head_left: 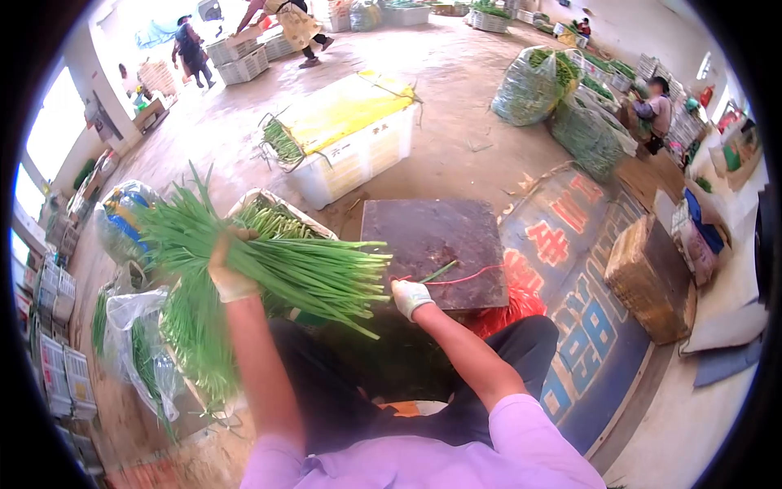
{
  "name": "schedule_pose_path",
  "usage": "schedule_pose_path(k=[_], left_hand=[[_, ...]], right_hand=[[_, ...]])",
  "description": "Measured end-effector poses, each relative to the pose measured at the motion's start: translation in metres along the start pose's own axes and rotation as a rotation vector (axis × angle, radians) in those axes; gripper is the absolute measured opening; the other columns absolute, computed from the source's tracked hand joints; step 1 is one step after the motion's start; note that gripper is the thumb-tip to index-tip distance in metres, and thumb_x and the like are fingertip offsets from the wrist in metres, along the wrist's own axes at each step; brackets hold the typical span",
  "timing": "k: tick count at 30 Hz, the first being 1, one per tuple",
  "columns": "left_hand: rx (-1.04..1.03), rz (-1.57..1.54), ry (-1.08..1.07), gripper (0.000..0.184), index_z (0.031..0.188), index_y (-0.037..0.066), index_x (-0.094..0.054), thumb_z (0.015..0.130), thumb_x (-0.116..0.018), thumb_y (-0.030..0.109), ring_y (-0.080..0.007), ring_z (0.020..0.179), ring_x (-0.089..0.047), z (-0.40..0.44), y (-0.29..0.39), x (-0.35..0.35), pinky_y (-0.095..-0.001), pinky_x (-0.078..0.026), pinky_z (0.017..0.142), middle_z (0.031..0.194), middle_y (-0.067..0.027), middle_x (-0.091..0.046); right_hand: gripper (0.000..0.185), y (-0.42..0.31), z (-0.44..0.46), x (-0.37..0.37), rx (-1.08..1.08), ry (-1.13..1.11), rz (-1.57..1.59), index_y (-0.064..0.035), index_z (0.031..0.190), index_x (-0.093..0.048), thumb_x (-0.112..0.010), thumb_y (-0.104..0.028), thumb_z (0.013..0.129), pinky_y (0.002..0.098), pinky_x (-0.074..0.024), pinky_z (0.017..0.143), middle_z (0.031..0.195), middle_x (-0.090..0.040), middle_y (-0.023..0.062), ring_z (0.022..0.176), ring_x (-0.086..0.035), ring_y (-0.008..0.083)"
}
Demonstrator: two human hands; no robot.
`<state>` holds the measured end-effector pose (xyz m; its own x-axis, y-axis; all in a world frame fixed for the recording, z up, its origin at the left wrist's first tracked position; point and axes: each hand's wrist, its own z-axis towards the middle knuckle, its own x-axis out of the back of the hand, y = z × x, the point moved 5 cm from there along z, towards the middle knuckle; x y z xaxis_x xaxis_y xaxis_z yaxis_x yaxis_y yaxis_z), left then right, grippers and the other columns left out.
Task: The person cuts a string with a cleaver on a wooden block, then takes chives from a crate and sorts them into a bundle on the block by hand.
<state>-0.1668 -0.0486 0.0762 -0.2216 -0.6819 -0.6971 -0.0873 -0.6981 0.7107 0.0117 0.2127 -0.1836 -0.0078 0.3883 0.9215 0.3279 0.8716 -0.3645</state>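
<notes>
The left hand [232,269] is wrapped firmly around a bunch of long green stalks [322,273], gripping it partway along its length. The leafy tops fan out to the left and hang below the wrist, where I cannot tell the held leaves from the pile of greens [199,342] under them. From this hand the bunch's long axis runs rightward and slightly down, roughly across the person's body, above the lap. Just behind the stalks stands a crate [314,224] with more greens in it.

The pale cut ends point toward the right hand and overlap, in view, the left edge of a dark square block [432,228]; whether they touch it is hidden. The right hand [413,298] is at the block's near edge, closed on a thin red string [468,279]. It sits just beside the cut ends, nearer to them than the left hand, with a gap between. The string trails right across the block top, past a loose green leaf [440,271], toward a red tangle [517,311] by the right knee.
</notes>
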Motion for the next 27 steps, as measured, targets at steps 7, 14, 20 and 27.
schedule_pose_path(k=[7, 14, 20, 27], left_hand=[[-0.117, 0.066, 0.083, 0.030, 0.094, -0.001, -0.064, 0.093, -0.058, 0.029, -0.0282, 0.084, -0.061, 0.032, 0.000, 0.031, -0.0409, -0.049, 0.079, 0.088, -0.0171, -0.066], [-0.114, -0.040, 0.120, 0.029, 0.087, 0.000, -0.064, 0.095, -0.057, 0.027, -0.0267, 0.083, -0.061, 0.032, -0.007, 0.030, -0.0392, -0.047, 0.080, 0.086, -0.0155, -0.065], [-0.100, -0.035, 0.168, 0.024, 0.086, 0.001, -0.064, 0.092, -0.059, 0.024, -0.0263, 0.082, -0.061, 0.014, 0.006, 0.021, -0.0390, -0.048, 0.077, 0.082, -0.0125, -0.064], [-0.096, -0.126, 0.196, 0.023, 0.093, 0.002, -0.063, 0.094, -0.057, 0.024, -0.0268, 0.084, -0.060, 0.008, 0.023, 0.027, -0.0396, -0.047, 0.079, 0.088, -0.0119, -0.063]], right_hand=[[0.037, -0.074, -0.070, 0.072, 0.356, -0.550, 0.099, -0.0037, 0.107, -0.071, -0.067, -0.031, 0.083, 0.0402, -0.0554, 0.079, 0.100, -0.072, 0.0188, 0.088, -0.071, 0.0313], [0.037, -0.085, -0.073, 0.137, -0.008, 0.241, 0.962, 0.0017, 0.111, -0.070, -0.070, -0.027, 0.087, 0.0323, -0.0519, 0.085, 0.101, -0.073, 0.0182, 0.092, -0.071, 0.0231], [0.030, -0.071, -0.073, 0.101, -0.052, 0.495, 0.964, -0.0036, 0.089, -0.074, -0.069, -0.032, 0.086, 0.0378, -0.0515, 0.073, 0.083, -0.072, 0.0157, 0.076, -0.069, 0.0293], [0.030, -0.036, -0.107, 0.084, -0.054, 0.291, 0.729, -0.0040, 0.104, -0.074, -0.073, -0.024, 0.082, 0.0343, -0.0534, 0.082, 0.095, -0.074, 0.0149, 0.087, -0.071, 0.0250]])
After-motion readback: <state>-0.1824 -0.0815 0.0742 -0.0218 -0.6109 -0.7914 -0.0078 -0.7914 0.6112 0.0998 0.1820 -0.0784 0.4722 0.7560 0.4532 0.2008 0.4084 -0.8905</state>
